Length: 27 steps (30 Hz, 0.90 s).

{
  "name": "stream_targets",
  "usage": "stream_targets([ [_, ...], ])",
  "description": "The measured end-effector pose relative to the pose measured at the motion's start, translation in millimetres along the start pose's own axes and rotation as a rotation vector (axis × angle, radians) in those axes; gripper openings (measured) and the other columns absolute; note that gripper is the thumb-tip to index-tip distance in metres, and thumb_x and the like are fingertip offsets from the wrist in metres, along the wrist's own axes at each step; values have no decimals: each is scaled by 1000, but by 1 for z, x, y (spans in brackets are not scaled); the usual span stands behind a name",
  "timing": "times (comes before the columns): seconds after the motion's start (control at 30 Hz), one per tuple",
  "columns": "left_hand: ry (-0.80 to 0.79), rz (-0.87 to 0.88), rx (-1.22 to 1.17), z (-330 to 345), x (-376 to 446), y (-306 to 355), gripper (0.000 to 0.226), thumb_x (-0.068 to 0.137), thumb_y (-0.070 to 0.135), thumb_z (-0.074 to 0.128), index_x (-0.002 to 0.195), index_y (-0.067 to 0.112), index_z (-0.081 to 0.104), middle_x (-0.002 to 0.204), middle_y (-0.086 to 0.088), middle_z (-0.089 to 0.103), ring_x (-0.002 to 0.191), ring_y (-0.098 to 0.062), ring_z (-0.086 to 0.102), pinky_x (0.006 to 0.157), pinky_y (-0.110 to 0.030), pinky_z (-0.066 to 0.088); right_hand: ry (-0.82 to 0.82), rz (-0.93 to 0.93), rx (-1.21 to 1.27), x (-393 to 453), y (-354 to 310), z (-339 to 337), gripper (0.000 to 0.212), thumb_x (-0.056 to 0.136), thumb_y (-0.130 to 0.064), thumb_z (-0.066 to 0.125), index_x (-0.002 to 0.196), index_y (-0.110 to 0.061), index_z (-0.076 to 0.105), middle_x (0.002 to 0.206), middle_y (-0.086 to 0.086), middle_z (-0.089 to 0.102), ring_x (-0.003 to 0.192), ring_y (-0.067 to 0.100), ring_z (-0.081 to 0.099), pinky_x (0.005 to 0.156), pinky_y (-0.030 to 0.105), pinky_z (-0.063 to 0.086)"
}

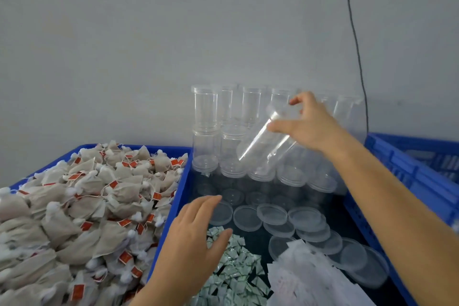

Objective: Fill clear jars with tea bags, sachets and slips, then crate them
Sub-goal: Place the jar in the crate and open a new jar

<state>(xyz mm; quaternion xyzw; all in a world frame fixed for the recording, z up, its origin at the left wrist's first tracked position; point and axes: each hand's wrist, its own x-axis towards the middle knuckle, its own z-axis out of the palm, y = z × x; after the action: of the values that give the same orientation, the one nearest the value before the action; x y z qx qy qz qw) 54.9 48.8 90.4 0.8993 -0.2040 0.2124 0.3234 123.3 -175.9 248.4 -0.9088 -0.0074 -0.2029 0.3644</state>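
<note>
My right hand (311, 124) grips a clear jar (263, 143), tilted with its far end down to the left, in front of the stacked empty jars (206, 112). My left hand (193, 241) hovers with fingers spread over the heap of small green-white sachets (236, 268) in the middle blue crate (182, 189); it holds nothing that I can see. Tea bags (74, 211) with red tags fill the blue crate on the left. White paper slips (305, 276) lie to the right of the sachets. Clear round lids (305, 218) are spread behind them.
A third blue crate (409, 169) stands at the right, its inside mostly out of view. A grey wall rises behind the jars, with a thin black cable (355, 40) hanging down it.
</note>
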Motion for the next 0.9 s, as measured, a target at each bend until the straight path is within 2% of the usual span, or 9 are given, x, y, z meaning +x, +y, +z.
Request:
stream_targets([
  [0.1, 25, 95, 115, -1, -4, 10, 73, 82, 57, 58, 142, 38, 20, 134, 30, 20, 125, 8, 19, 106, -12, 13, -212, 0, 115, -51, 18, 37, 98, 65, -57, 83, 147, -40, 33, 152, 3, 34, 131, 24, 43, 102, 41, 43],
  [0.17, 13, 184, 298, -1, -7, 14, 83, 70, 64, 68, 136, 21, 46, 133, 10, 48, 121, -12, 49, 103, -29, 36, -310, 96, 221, -78, 32, 63, 103, 63, -68, 78, 151, -44, 31, 156, 4, 33, 136, 27, 43, 109, 47, 42],
  [0.23, 7, 255, 508, 5, -10, 16, 99, 50, 69, 78, 126, 11, 53, 120, -6, 64, 105, -26, 65, 87, -42, 51, -350, 244, 365, -100, 44, 84, 96, 63, -76, 69, 148, -43, 38, 151, 6, 40, 131, 27, 49, 107, 48, 45],
  [0.33, -50, 294, 653, 10, -12, 11, 116, 33, 64, 86, 126, 9, 44, 116, -13, 67, 104, -32, 66, 85, -52, 52, -433, 477, 637, -123, 55, 107, 62, 82, -71, 60, 134, -38, 52, 135, 2, 58, 118, 22, 60, 98, 42, 51],
  [0.5, -179, 309, 764, 19, -17, 15, 108, 29, 43, 95, 123, 7, 55, 108, -16, 70, 93, -35, 69, 74, -49, 58, -513, 683, 724, -142, 65, 116, 63, 80, -78, 50, 129, -37, 46, 128, 3, 56, 106, 22, 60, 88, 37, 51],
  [0.57, -173, 319, 767, 22, -19, 15, 89, 35, 31, 94, 116, 7, 67, 105, -17, 70, 89, -35, 69, 70, -46, 58, -514, 663, 676, -143, 67, 117, 63, 86, -77, 44, 135, -37, 43, 134, 5, 53, 107, 20, 58, 77, 32, 49],
  [0.63, -227, 285, 723, 22, -17, 14, 88, 34, 35, 91, 115, 7, 68, 105, -15, 69, 89, -33, 68, 71, -44, 58, -493, 583, 639, -143, 70, 119, 54, 90, -74, 41, 131, -39, 42, 134, -1, 52, 110, 17, 57, 86, 34, 48],
  [0.77, -306, 114, 507, 27, -16, 6, 108, 66, 69, 57, 151, 19, 13, 149, 7, 28, 131, -15, 35, 107, -30, 31, -398, 254, 397, -141, 80, 121, 50, 91, -70, 44, 134, -45, 39, 140, -13, 41, 132, 11, 41, 102, 31, 34],
  [0.9, -281, 72, 277, 29, -17, -5, 108, 62, 75, 50, 149, 31, 3, 148, 23, 20, 130, -1, 27, 105, -17, 24, -418, 75, 252, -143, 82, 112, 67, 65, -86, 40, 128, -63, 34, 134, -6, 42, 123, 9, 46, 98, 27, 38],
])
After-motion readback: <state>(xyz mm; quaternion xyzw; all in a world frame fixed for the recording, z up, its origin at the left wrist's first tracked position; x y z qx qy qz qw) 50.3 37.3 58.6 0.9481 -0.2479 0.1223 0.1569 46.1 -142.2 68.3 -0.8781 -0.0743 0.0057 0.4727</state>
